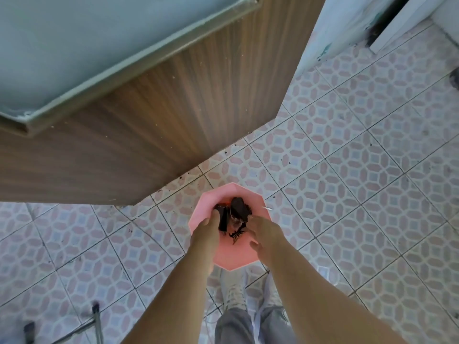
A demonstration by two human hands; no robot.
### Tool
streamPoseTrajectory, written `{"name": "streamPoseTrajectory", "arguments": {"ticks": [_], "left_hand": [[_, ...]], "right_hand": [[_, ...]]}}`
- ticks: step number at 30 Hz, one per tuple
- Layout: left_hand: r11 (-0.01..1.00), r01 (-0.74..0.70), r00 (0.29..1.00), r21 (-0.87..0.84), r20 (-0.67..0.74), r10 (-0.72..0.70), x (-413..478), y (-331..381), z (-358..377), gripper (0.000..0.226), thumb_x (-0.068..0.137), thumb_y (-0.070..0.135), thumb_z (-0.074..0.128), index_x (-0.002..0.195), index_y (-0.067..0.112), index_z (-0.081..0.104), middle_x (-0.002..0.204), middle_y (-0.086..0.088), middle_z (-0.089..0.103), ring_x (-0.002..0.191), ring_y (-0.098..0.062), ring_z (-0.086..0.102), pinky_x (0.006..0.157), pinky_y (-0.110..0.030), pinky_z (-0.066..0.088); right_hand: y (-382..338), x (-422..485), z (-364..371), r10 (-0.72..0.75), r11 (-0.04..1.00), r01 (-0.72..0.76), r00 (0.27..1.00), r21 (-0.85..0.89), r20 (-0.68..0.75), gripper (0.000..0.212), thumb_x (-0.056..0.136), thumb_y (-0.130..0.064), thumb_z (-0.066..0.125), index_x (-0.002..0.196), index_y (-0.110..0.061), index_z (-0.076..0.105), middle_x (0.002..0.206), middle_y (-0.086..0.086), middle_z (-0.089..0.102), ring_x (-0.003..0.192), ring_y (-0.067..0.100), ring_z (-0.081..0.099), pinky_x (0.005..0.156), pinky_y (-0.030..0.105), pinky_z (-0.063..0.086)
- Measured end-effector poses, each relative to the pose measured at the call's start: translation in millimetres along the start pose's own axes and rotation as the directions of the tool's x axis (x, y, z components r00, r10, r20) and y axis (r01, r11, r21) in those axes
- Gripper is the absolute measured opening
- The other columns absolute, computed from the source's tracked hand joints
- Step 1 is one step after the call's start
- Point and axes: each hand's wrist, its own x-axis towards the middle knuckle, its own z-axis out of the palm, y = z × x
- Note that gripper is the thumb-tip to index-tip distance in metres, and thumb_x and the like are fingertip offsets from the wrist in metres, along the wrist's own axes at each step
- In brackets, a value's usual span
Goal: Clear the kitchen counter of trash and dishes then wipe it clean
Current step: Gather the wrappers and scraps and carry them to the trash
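- The dark wrappers (pixel 236 214) sit directly above the open mouth of the pink bin (pixel 223 259), which stands on the tiled floor (pixel 347 194) beside the wooden cabinet (pixel 149 120) under the surface (pixel 74 45).
- The left hand (pixel 207 228) has its grip closed on a dark, upright piece at the wrappers' left side.
- The right hand (pixel 263 234) touches the wrappers' right side; whether its grip is clamped or merely pressing cannot be told.
- Both forearms reach straight down and forward, hands equally near, with the trash between them.
- Judgement: the coming move turns on a vertical drop; releasing or pushing down should land the trash inside the rim.
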Motion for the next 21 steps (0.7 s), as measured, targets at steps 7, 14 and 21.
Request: {"name": "streamPoseTrajectory", "arguments": {"ticks": [7,14,21], "left_hand": [[0.994,-0.097,0.994,0.052,0.05,0.094,-101.1,39.3,-13.4,0.054,0.1,0.047,0.034,0.135,0.008,0.046,0.115,-0.01,0.049,0.108,-0.025,0.046,0.106,-0.041,0.038],[0.959,-0.252,0.964,0.127,0.122,0.237,-216.1,78.2,-15.0,0.054,0.096,0.053,0.038,0.129,0.012,0.053,0.116,-0.007,0.056,0.105,-0.026,0.052,0.094,-0.035,0.041],[0.84,-0.512,0.842,0.18,0.296,0.45,-333.3,111.7,39.3,0.06,0.096,0.056,0.036,0.143,0.019,0.042,0.144,-0.008,0.046,0.129,-0.027,0.046,0.108,-0.047,0.037]], "right_hand": [[-19.8,-103.2,-13.6,-0.078,0.995,0.074,0.995,0.06,0.067,0.012,0.096,-0.011,0.051,0.106,-0.01,0.058,0.127,0.017,0.059,0.112,0.028,0.055,0.095,0.037,0.04],[-54.0,-209.0,-37.6,-0.233,0.962,0.231,0.972,0.145,-0.001,0.031,0.093,-0.016,0.054,0.122,-0.006,0.06,0.127,0.011,0.06,0.109,0.023,0.056,0.09,0.036,0.043],[-78.2,-316.8,-112.0,-0.422,0.856,0.431,0.902,0.287,-0.095,0.027,0.095,-0.019,0.052,0.119,-0.009,0.06,0.118,0.005,0.061,0.106,0.017,0.057,0.092,0.033,0.043]]}}
